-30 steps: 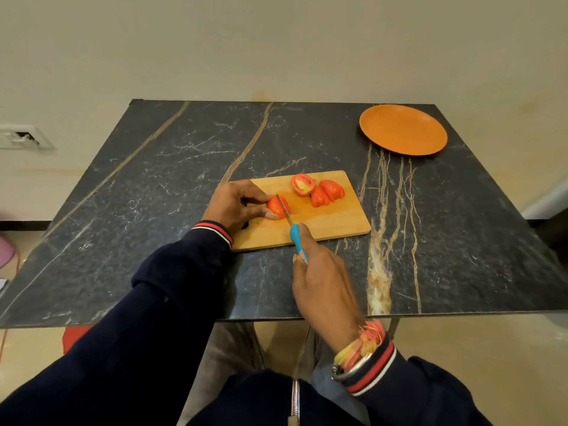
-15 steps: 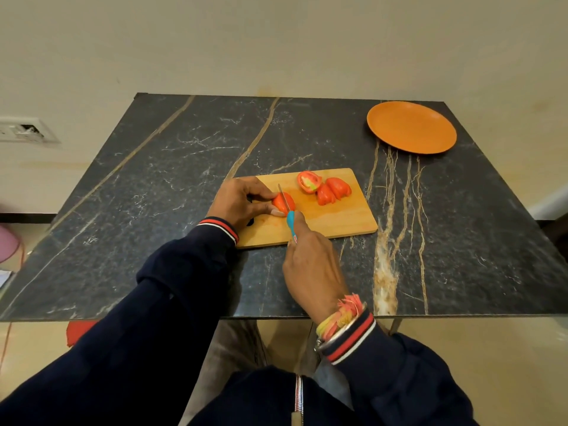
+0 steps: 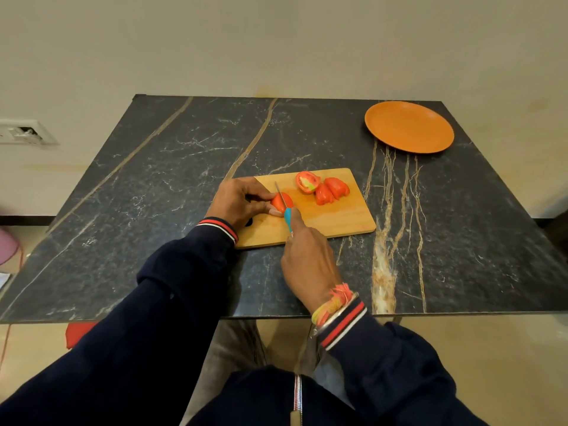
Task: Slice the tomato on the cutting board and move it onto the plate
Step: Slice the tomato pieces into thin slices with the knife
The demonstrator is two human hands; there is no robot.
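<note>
A wooden cutting board [image 3: 338, 222] lies on the dark marble table. My left hand [image 3: 239, 204] pinches a red tomato piece [image 3: 281, 202] at the board's left part. My right hand [image 3: 307, 262] grips a blue-handled knife [image 3: 287, 218], whose thin blade lies across that piece. Three cut tomato pieces [image 3: 322, 189] sit at the board's far side, one showing its pale inside. An orange plate [image 3: 408, 127] stands bare at the table's far right corner.
The black marble table [image 3: 153, 186] has a near edge just below my right wrist. A wall runs behind the table, with a socket [image 3: 21, 132] at the left. A red object [image 3: 78, 333] shows on the floor under the table.
My right hand has pushed the knife forward, so the blade reaches further across the tomato piece. My left hand keeps its hold on the piece. The view has shifted slightly.
</note>
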